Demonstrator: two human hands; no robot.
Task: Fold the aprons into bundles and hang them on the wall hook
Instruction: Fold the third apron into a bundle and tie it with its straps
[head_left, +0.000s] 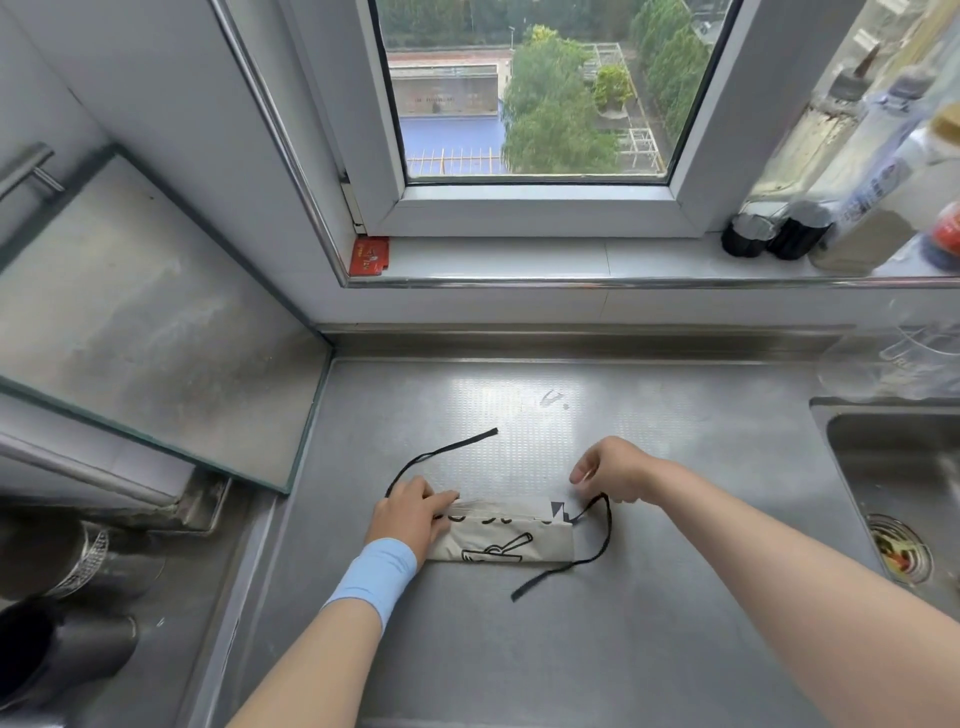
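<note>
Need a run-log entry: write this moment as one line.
stage: folding | left hand presses folded cream printed cloth apron on steel counter | right hand pinches black apron strap

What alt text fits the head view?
A folded apron lies on a steel counter: the left hand presses its left end, the right hand pinches a black strap at its right end. A sink sits to the right.

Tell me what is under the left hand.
The left hand presses flat on the left end of the folded apron, which lies on the steel counter. A black strap trails out from beneath it. The apron's left edge and the strap's root are covered.
</note>
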